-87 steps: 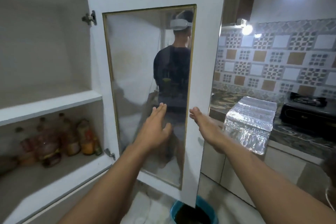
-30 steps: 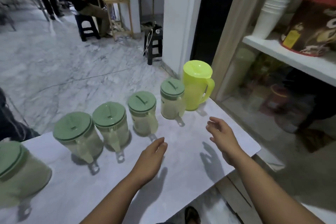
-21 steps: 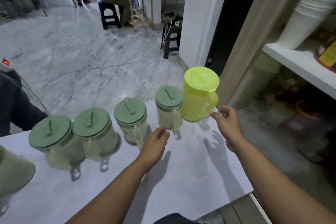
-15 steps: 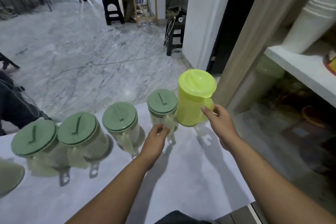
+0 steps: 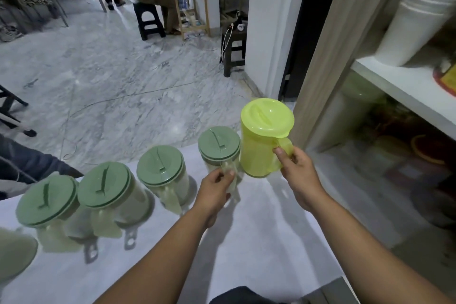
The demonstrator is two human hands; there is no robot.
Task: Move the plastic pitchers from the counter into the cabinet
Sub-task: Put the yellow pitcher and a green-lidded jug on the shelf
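A row of plastic pitchers stands along the far edge of the white counter. At the right end is a bright yellow-green pitcher; my right hand grips its handle. Next to it on the left stands a clear pitcher with a dull green lid; my left hand is closed around its handle. Further left stand three more green-lidded pitchers, with part of another at the left border.
The cabinet is open on the right, with stacked white cups on its shelf and dim items below. Beyond the counter lies a marble floor with a small dark stool. A person sits on a stool far back.
My view turned from the cabinet door to the counter. Both hands reached forward: the right closed on the yellow-green pitcher's handle, the left on the neighbouring green-lidded pitcher's handle.
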